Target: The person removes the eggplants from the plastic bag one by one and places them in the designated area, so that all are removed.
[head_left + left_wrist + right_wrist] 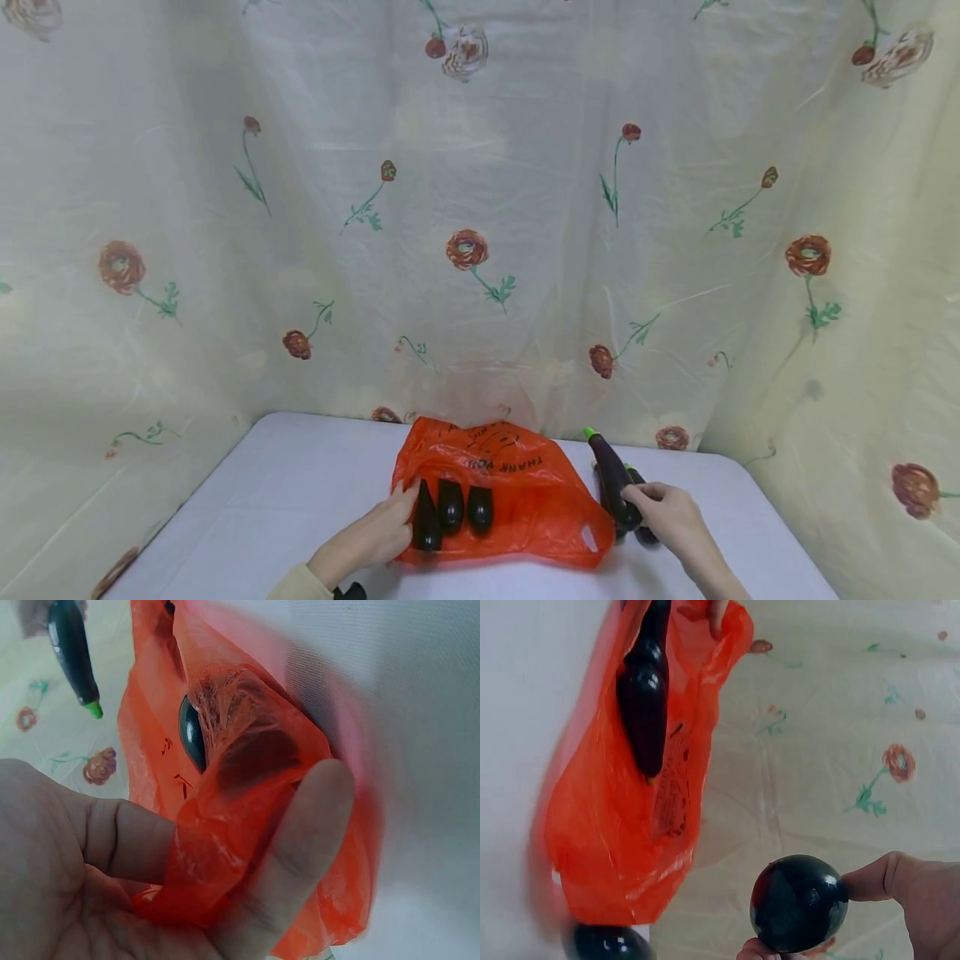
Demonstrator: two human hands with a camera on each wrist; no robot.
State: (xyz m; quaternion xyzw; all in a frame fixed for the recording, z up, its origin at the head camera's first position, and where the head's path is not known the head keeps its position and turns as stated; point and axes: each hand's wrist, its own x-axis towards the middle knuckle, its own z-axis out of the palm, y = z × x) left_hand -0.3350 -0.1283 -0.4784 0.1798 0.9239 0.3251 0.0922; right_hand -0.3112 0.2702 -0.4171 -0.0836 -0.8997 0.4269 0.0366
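A red-orange plastic bag with black "THANK YOU" print lies on the table, its mouth spread. Inside are dark eggplants; three show in the head view, one being the leftmost eggplant. My left hand grips the bag's left side, plastic caught between thumb and fingers. To the right of the bag, my right hand pinches an eggplant near its rounded dark end, its green stem end pointing away. In the right wrist view that rounded end faces the camera, held between thumb and fingertips.
More eggplants lie on the table right of the bag, partly hidden by the held one and my right hand. The white tabletop extends to both sides. A floral curtain hangs behind the table and along both sides.
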